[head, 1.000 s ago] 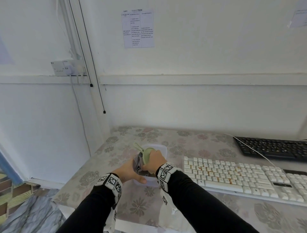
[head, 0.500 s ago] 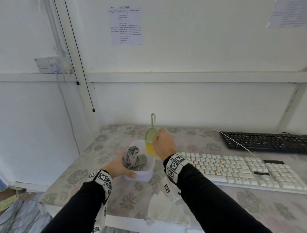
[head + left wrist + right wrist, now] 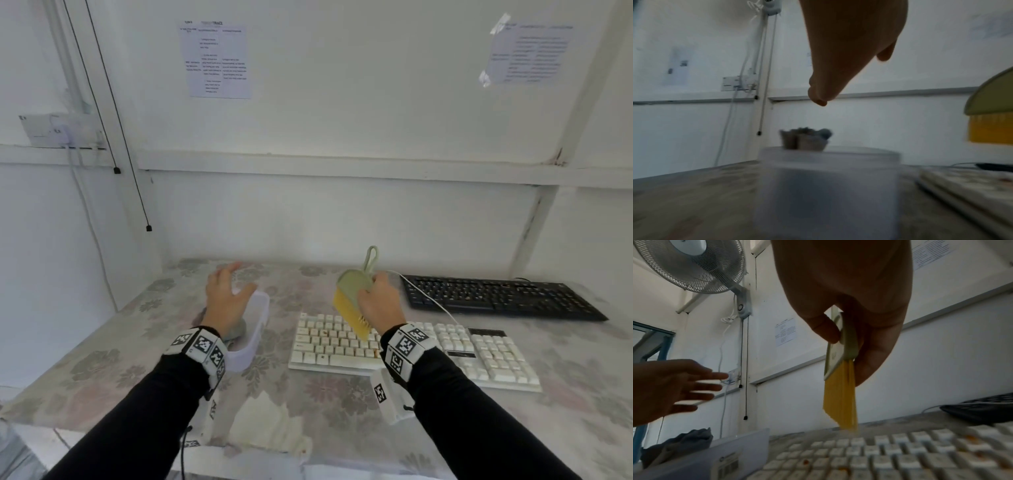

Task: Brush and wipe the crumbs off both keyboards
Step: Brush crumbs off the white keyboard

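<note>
white walls point(image 3: 342, 137) | wall fan point(image 3: 692, 264) | floral-cloth table point(image 3: 102, 359) | taped sheets point(image 3: 217, 60) | socket point(image 3: 51, 128)

brush point(image 3: 353, 301): green back, yellow bristles
near keyboard point(image 3: 407, 349): white, orange specks
far keyboard point(image 3: 496, 296): black
tub point(image 3: 253, 329): translucent white
cloth point(image 3: 677, 445): seemingly grey
tablecloth point(image 3: 308, 394): faded floral

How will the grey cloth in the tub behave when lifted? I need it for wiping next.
The grey cloth lies crumpled in the translucent tub, so it is probably floppy and will drape when lifted. It looks light. The tub also looks light, so it might shift if the cloth snags on it.
</note>
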`<state>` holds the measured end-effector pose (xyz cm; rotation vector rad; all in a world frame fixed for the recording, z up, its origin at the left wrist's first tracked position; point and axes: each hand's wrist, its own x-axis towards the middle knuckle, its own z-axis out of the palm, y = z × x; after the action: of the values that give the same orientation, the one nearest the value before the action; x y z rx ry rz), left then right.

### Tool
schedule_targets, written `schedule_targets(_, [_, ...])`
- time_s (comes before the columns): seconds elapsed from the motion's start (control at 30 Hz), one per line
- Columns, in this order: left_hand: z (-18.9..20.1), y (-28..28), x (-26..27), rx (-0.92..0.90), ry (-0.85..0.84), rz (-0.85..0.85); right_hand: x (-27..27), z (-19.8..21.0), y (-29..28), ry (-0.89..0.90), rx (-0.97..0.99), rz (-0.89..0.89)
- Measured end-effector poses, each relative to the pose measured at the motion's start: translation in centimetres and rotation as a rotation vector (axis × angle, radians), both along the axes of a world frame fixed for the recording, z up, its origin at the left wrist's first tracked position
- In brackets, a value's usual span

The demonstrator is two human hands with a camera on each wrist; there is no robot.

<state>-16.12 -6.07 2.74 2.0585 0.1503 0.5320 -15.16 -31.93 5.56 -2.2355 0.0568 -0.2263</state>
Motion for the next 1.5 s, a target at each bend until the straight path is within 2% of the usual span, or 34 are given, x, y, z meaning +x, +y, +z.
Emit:
schedule_targets(0.07, [0.1, -2.9, 0.6, 0.022, -0.035, -0.046, 0.1, -0.6, -1.4, 0.028, -0.048, 0.032])
schedule_targets(0.1, [0.0, -4.2, 1.1, 0.001, 0.014, -0.079, 0.2, -0.9, -2.1, 0.041, -0.072, 0.048])
schedule_targets(0.3, [-3.1, -8.3, 3.4, 0.037, 0.58, -0.141, 0.6, -2.5, -4.4, 0.089, -0.141, 0.118])
schedule_targets(0.4, [-5.4, -8.2, 4.9, 0.139, 0.716, -0.122, 0.9, -2.7, -4.6, 0.08, -0.143, 0.127])
schedule_targets(0.5, [-6.3, -7.9, 6.5, 0.114, 0.727, -0.091, 1.4, -2.8, -4.5, 0.088, -0.159, 0.126])
schedule_targets(0.67, [-5.6, -8.4, 7.6, 0.058, 0.779, -0.134, 2.3, -2.5, -4.4, 0.096, -0.226, 0.169])
schedule_targets(0.87, [-5.6, -9.1, 8.1, 0.066, 0.788, -0.163, 2.5, -1.9, -4.3, 0.045, -0.165, 0.191])
schedule_targets(1.07, [-5.8, -9.4, 8.9, -0.182, 0.707, -0.163, 2.8, -1.5, -4.0, -0.003, -0.183, 0.177])
schedule_targets(1.27, [-5.6, -10.1, 8.2, -0.622, 0.687, -0.026, 3.3, -0.4, -3.3, -0.081, -0.148, 0.175])
schedule_targets(1.37, [-7.3, -9.5, 9.4, -0.666, 0.618, -0.024, 3.3, 0.2, -1.9, -0.151, -0.134, 0.214])
schedule_targets(1.43, [-11.8, -8.2, 12.7, -0.661, 0.574, -0.017, 3.2, 0.5, -0.6, -0.163, -0.127, 0.267])
schedule_targets(1.5, [-12.4, -7.9, 13.1, -0.696, 0.547, -0.078, 3.0, 0.6, 0.5, -0.165, -0.132, 0.338])
